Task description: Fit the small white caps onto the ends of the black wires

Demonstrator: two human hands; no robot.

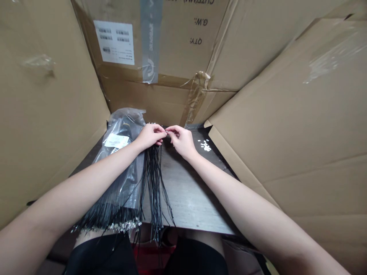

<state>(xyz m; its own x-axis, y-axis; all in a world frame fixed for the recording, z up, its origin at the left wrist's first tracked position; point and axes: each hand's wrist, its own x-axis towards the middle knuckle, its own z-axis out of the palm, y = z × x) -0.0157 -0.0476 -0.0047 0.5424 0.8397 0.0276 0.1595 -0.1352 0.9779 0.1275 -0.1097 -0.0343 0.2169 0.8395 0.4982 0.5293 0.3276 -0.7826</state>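
Note:
My left hand and my right hand meet at the far end of a small wooden table. Both are pinched, fingertips nearly touching, on the top end of a thin black cord. A loose bunch of black cords runs from under my left hand toward me and hangs over the table's near edge. To its left lies a clear plastic bag with a white label, holding a thick bundle of black cords whose metal ends fan out at the near edge.
Large cardboard boxes wall in the table on the left, back and right. A small heap of tiny white pieces lies on the table just right of my right hand. My lap shows below the table's edge.

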